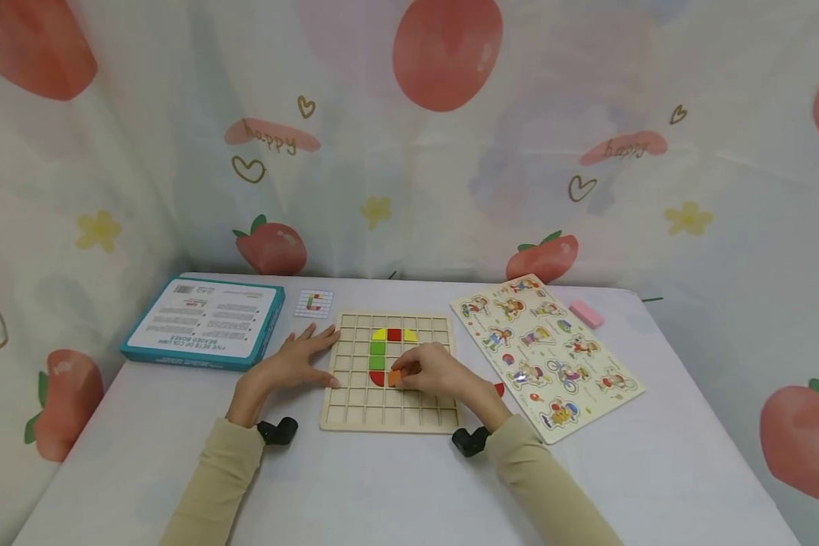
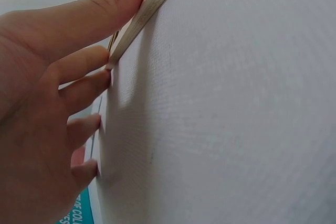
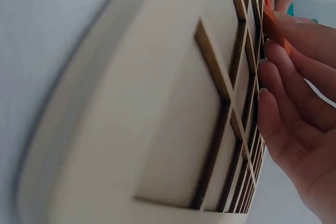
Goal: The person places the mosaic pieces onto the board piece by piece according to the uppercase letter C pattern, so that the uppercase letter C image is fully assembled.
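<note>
White cloth covers the table, and a strawberry curtain hangs behind it. Closest to the person, the right hand pinches a small orange block with its fingertips. The block sits low over the wooden grid board, probably so it can line up with one square. Right beside the pinch is a red quarter-round piece. Just past it are two green squares, then a yellow, red and yellow row, making a hook shape. The left hand lies flat with straight fingers, touching the board's left edge, likely to stop it sliding. Farther left is a teal box. Beyond the board lies a small pattern card. Off to the right are a picture puzzle board and a pink block
</note>
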A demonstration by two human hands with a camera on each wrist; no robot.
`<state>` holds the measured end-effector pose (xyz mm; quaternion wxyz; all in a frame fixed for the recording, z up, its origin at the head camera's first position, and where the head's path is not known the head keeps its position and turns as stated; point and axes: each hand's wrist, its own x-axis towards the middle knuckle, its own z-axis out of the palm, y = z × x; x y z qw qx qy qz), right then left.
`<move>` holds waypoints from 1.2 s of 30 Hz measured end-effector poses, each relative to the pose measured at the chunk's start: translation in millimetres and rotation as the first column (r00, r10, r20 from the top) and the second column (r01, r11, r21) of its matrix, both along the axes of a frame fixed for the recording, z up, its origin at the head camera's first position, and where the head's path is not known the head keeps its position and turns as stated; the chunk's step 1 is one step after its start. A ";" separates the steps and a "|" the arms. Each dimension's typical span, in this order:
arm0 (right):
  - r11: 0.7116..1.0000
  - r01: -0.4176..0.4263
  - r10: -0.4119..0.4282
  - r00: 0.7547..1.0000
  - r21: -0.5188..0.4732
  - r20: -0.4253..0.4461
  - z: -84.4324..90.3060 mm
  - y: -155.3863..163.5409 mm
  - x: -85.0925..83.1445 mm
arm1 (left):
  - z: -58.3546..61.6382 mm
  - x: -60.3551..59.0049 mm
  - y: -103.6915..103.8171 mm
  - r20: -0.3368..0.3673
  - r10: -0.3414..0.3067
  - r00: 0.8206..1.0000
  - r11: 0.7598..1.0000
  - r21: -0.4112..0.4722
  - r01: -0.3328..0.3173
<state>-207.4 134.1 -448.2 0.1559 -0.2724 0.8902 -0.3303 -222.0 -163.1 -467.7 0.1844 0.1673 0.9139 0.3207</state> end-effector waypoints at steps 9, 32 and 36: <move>0.998 0.046 -0.045 0.999 0.037 -0.025 -1.7 -4.8 2.3 | -3.6 -1.5 2.4 0.005 0.001 1.000 1.000 -0.013 -0.001; 0.995 0.075 -0.071 0.996 0.069 -0.061 -1.1 -2.4 3.0 | -4.7 -1.6 1.7 0.010 0.001 1.000 1.000 -0.008 -0.001; 0.999 0.013 -0.009 0.995 0.039 -0.098 -2.4 6.1 4.0 | -3.2 -0.9 0.2 0.002 0.015 1.000 1.000 -0.007 -0.015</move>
